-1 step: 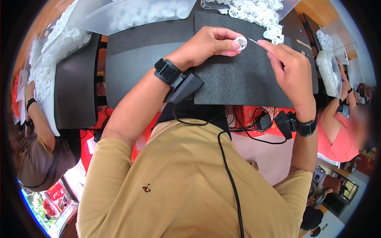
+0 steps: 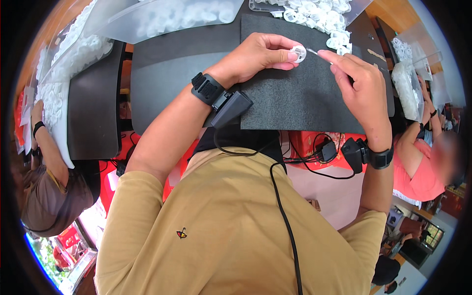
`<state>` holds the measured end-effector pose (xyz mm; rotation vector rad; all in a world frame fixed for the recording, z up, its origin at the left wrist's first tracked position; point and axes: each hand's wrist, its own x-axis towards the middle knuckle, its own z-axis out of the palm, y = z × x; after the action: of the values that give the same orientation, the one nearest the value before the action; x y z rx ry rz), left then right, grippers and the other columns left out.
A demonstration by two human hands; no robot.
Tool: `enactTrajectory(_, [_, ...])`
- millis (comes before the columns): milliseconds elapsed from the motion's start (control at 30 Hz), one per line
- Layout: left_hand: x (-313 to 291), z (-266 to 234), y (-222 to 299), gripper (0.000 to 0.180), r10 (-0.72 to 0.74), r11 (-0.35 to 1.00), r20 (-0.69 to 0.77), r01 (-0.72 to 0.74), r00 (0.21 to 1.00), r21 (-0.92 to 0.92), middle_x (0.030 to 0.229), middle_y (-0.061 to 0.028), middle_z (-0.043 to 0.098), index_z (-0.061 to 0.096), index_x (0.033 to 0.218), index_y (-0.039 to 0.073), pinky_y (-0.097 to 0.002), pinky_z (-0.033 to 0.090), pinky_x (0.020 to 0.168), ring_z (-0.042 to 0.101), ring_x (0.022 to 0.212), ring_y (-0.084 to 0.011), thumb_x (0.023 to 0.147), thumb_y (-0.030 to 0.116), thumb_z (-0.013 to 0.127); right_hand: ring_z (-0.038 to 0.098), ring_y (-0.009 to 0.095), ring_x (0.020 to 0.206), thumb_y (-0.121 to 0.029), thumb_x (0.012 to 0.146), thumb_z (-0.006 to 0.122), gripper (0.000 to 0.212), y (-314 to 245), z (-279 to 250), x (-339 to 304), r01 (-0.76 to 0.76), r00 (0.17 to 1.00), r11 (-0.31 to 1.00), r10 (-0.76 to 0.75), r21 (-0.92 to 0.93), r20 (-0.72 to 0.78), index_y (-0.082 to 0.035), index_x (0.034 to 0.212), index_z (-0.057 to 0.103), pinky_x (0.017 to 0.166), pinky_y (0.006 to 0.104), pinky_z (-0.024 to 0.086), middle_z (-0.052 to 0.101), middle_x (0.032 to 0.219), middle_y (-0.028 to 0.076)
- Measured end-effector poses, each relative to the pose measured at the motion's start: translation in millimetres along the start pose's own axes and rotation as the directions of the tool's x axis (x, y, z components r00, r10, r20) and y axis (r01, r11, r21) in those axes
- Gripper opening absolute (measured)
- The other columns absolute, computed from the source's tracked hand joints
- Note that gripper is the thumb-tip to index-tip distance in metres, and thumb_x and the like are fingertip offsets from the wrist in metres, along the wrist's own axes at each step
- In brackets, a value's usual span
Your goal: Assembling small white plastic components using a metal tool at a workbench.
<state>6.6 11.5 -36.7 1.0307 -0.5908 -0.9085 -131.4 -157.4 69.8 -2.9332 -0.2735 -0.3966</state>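
Pinched between the thumb and fingers of my left hand [image 2: 263, 55] is a small round white plastic part [image 2: 298, 53], held above a dark textured mat [image 2: 290, 101]. My right hand [image 2: 358, 78] grips a slim tool with a thin pale blade-like tip [image 2: 311, 50]; its handle is hidden in the fingers. The tip points at the right edge of the plastic part, close by it. Whether the two touch, I cannot tell. Just beyond my right hand, several loose white plastic parts [image 2: 339, 42] lie on the far part of the mat.
At the far side stands a clear bin [image 2: 196, 24] of white parts, with another heap [image 2: 314, 14] to its right. Black cables [image 2: 280, 196] hang from the wrist-worn devices across my front. Co-workers sit left and right, by more bins of white parts [image 2: 54, 98].
The tool's tip has shifted slightly left, closer to the plastic part, with a small movement of my right hand. My left hand stays where it was.
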Motion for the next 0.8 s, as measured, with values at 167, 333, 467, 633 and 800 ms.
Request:
enactTrajectory(167, [0, -1, 0, 0.034, 0.001, 1.000, 0.011, -0.002, 1.000, 0.023, 0.104, -0.0100, 0.066, 0.061, 0.115, -0.002, -0.0252, 0.054, 0.085, 0.065, 0.092, -0.0141, 0.086, 0.014, 0.069, 0.055, 0.030, 0.068, -0.002, 0.085, 0.053, 0.031, 0, 5, 0, -0.053, 0.997, 0.989, 0.045, 0.141, 0.065, -0.013, 0.112, 0.065, 0.060, 0.0378, 0.043, 0.052, 0.076, 0.011])
enactTrajectory(333, [-1, -1, -1, 0.035, 0.001, 0.999, 0.004, -0.001, 1.000, 0.039, 0.104, -0.0102, 0.066, 0.062, 0.115, -0.002, -0.0253, 0.054, 0.085, 0.065, 0.092, -0.0143, 0.086, 0.014, 0.069, 0.045, 0.023, 0.065, 0.006, 0.084, 0.051, 0.038, 4, 2, -3, -0.061, 0.997, 0.979, 0.050, 0.195, 0.059, -0.009, 0.118, 0.062, 0.061, 0.0300, 0.039, 0.044, 0.078, 0.010])
enactTrajectory(467, [-1, 1, -1, 0.035, 0.007, 0.999, -0.004, -0.007, 1.000, 0.038, 0.104, -0.0101, 0.066, 0.062, 0.116, -0.001, -0.0252, 0.054, 0.084, 0.065, 0.091, -0.0141, 0.085, 0.014, 0.069, 0.052, 0.031, 0.068, 0.001, 0.085, 0.052, 0.034, 3, 5, -2, -0.065, 0.997, 0.988, 0.057, 0.142, 0.061, -0.012, 0.114, 0.064, 0.062, 0.0390, 0.042, 0.047, 0.077, 0.013])
enactTrajectory(633, [-1, 0, 0, 0.034, 0.003, 0.999, 0.002, -0.003, 1.000, 0.042, 0.103, -0.0095, 0.066, 0.062, 0.115, -0.001, -0.0250, 0.054, 0.084, 0.065, 0.091, -0.0136, 0.086, 0.013, 0.069, 0.054, 0.033, 0.067, 0.001, 0.084, 0.053, 0.035, 0, 8, -1, -0.052, 0.996, 0.993, 0.044, 0.106, 0.078, -0.013, 0.114, 0.064, 0.060, 0.0411, 0.042, 0.050, 0.076, 0.014])
enactTrajectory(800, [0, 0, -1, 0.035, 0.017, 0.999, 0.007, -0.017, 1.000, 0.044, 0.102, -0.0088, 0.067, 0.062, 0.115, -0.001, -0.0245, 0.053, 0.084, 0.065, 0.090, -0.0129, 0.085, 0.014, 0.070, 0.056, 0.035, 0.068, -0.001, 0.084, 0.053, 0.032, 0, 8, 2, -0.100, 0.991, 0.988, 0.088, 0.122, 0.101, -0.011, 0.112, 0.065, 0.062, 0.0421, 0.044, 0.055, 0.076, 0.015])
